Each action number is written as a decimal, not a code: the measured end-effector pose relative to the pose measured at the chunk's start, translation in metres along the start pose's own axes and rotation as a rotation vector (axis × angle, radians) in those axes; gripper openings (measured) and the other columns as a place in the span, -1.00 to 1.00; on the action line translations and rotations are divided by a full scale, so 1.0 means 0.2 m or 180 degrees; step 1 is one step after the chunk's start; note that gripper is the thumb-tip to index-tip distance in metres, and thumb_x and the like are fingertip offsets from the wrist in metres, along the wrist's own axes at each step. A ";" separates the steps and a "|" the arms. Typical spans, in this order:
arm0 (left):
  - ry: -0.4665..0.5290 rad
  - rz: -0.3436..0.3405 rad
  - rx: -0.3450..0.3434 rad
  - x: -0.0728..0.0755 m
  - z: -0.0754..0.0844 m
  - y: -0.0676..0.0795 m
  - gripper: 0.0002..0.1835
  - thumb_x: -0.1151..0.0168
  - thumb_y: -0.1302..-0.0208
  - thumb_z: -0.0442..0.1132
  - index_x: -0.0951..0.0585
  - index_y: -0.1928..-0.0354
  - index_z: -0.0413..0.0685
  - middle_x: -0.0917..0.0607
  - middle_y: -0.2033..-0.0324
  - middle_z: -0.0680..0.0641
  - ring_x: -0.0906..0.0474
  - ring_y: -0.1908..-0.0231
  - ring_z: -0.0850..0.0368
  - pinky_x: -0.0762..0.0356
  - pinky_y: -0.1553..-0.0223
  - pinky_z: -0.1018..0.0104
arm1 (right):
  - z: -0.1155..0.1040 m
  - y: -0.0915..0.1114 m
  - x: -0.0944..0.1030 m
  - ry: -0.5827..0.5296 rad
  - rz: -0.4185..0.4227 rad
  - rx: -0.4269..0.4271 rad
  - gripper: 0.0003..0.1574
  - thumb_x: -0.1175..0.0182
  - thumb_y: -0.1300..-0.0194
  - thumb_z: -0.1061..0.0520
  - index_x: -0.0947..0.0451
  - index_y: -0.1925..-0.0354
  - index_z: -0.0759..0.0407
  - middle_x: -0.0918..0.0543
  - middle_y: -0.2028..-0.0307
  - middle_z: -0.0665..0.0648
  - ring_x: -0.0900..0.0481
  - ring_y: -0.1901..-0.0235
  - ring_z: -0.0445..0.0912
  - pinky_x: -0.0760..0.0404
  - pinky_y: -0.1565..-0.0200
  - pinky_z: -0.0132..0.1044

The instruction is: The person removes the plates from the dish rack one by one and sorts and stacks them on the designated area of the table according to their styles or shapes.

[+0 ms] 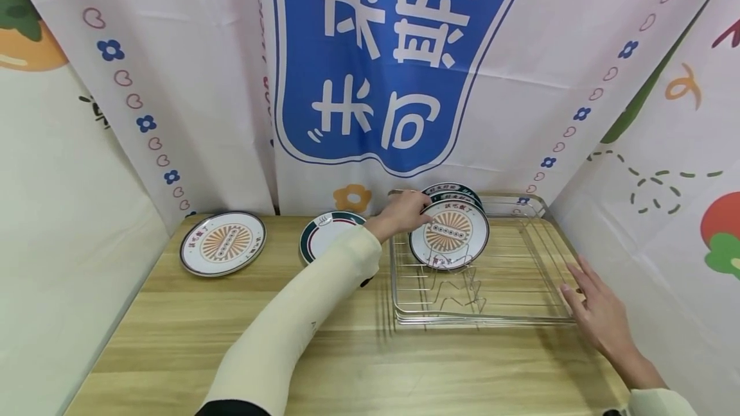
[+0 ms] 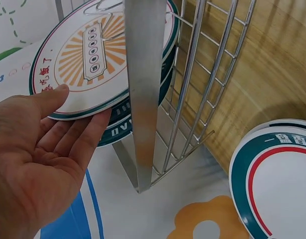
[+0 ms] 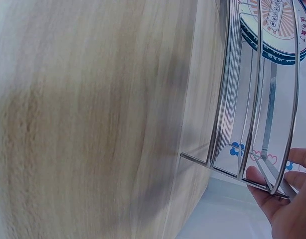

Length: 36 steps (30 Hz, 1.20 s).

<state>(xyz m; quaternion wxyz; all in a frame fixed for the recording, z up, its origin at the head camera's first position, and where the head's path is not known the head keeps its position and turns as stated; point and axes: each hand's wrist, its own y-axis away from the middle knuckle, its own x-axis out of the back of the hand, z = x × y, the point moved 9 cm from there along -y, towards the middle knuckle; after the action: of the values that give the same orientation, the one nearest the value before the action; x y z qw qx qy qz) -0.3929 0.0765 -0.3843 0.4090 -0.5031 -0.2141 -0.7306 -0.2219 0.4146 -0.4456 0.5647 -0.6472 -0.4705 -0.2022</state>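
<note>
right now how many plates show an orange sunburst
2: one round white plate lies left on the wooden table, another plate stands frontmost in the silver wire rack; more may be hidden behind.

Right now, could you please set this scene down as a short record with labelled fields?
Left grip: left hand pinches the front sunburst plate at its edge, thumb in front, fingers behind
Right grip: right hand holds the right end of the wire dish rack
In the rack: front sunburst plate on edge, green-rimmed plates behind it
Outside the rack: left sunburst plate at far left; red-ringed plate between it and the rack
Surface: wood-grain tabletop
Backdrop: white cloth with a blue printed panel
</note>
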 end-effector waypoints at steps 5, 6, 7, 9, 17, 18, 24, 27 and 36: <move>0.0004 -0.0008 -0.0086 -0.01 0.02 0.00 -0.77 -0.33 -0.53 -0.12 -0.60 0.31 -0.04 -0.50 0.54 0.03 -0.41 0.52 0.16 -0.33 0.37 0.34 | 0.01 0.00 0.00 0.0015 -0.0012 -0.0003 -0.41 -0.22 -0.50 0.07 -0.52 -0.34 0.39 -0.44 -0.44 0.44 -0.66 0.37 -0.18 -0.58 0.36 0.05; 0.0000 -0.0007 -0.0116 -0.01 0.02 0.00 -0.78 -0.31 -0.54 -0.12 -0.61 0.31 -0.03 -0.50 0.55 0.03 -0.43 0.52 0.16 -0.35 0.37 0.33 | 0.01 0.01 0.00 0.0016 -0.0006 0.0000 -0.41 -0.22 -0.50 0.07 -0.52 -0.34 0.39 -0.44 -0.44 0.44 -0.67 0.37 -0.14 -0.58 0.37 0.04; 0.0001 -0.0008 -0.0153 -0.01 0.03 0.00 -0.79 -0.31 -0.54 -0.12 -0.64 0.29 -0.02 -0.52 0.56 0.05 -0.44 0.52 0.16 -0.37 0.36 0.33 | 0.01 0.01 0.00 0.0018 -0.0004 0.0000 -0.41 -0.22 -0.50 0.07 -0.52 -0.34 0.39 -0.44 -0.44 0.44 -0.68 0.35 -0.10 -0.58 0.38 0.02; -0.0022 -0.0019 -0.0205 -0.01 0.04 0.00 -0.78 -0.29 -0.56 -0.13 -0.67 0.29 -0.05 -0.52 0.57 0.05 -0.46 0.52 0.16 -0.40 0.34 0.32 | 0.01 0.01 0.01 0.0021 -0.0002 -0.0003 -0.41 -0.22 -0.49 0.08 -0.52 -0.33 0.40 -0.44 -0.44 0.44 -0.70 0.33 0.00 -0.58 0.39 0.01; -0.0022 -0.0191 -0.0287 -0.05 0.07 0.00 -0.71 -0.25 -0.58 -0.17 -0.62 0.39 -0.10 -0.44 0.63 0.06 -0.39 0.59 0.21 -0.35 0.44 0.39 | -0.01 0.00 0.01 -0.0003 0.0025 0.0003 -0.42 -0.21 -0.50 0.09 -0.52 -0.34 0.39 -0.45 -0.43 0.45 -0.70 0.33 0.07 -0.56 0.41 -0.03; -0.0003 -0.0203 -0.0277 -0.05 0.07 0.00 -0.72 -0.25 -0.58 -0.18 -0.63 0.38 -0.11 -0.45 0.63 0.06 -0.38 0.59 0.22 -0.34 0.45 0.40 | -0.01 0.00 0.02 -0.0011 0.0032 0.0011 -0.42 -0.21 -0.50 0.09 -0.52 -0.34 0.39 -0.45 -0.42 0.46 -0.69 0.33 0.09 -0.55 0.42 -0.05; -0.0107 -0.0176 -0.0239 -0.07 0.07 0.01 -0.76 -0.26 -0.57 -0.19 -0.71 0.29 -0.14 -0.57 0.57 0.03 -0.47 0.54 0.22 -0.42 0.42 0.39 | -0.02 0.00 0.02 -0.0024 0.0054 0.0037 -0.42 -0.21 -0.51 0.10 -0.52 -0.34 0.39 -0.45 -0.42 0.46 -0.68 0.31 0.22 -0.53 0.45 -0.08; -0.0232 -0.0127 -0.0220 -0.08 0.07 0.01 -0.80 -0.25 -0.58 -0.20 -0.71 0.26 -0.10 -0.64 0.50 0.03 -0.54 0.47 0.22 -0.48 0.37 0.36 | -0.01 0.00 0.02 -0.0021 0.0050 0.0026 -0.42 -0.21 -0.51 0.09 -0.52 -0.34 0.39 -0.45 -0.43 0.45 -0.68 0.30 0.22 -0.53 0.45 -0.08; -0.0128 -0.0061 -0.0247 -0.07 0.07 0.04 -0.80 -0.21 -0.59 -0.24 -0.69 0.26 -0.11 -0.63 0.50 0.02 -0.54 0.49 0.20 -0.46 0.42 0.38 | -0.01 0.00 0.01 -0.0033 0.0072 0.0024 -0.43 -0.23 -0.49 0.09 -0.54 -0.33 0.37 -0.47 -0.42 0.43 -0.63 0.35 -0.15 -0.51 0.47 -0.12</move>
<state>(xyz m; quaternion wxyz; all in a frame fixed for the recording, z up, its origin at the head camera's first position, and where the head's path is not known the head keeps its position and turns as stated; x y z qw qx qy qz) -0.3758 0.0874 -0.3912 0.3778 -0.5312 -0.1986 -0.7319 -0.2196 0.4144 -0.4434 0.5669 -0.6514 -0.4669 -0.1906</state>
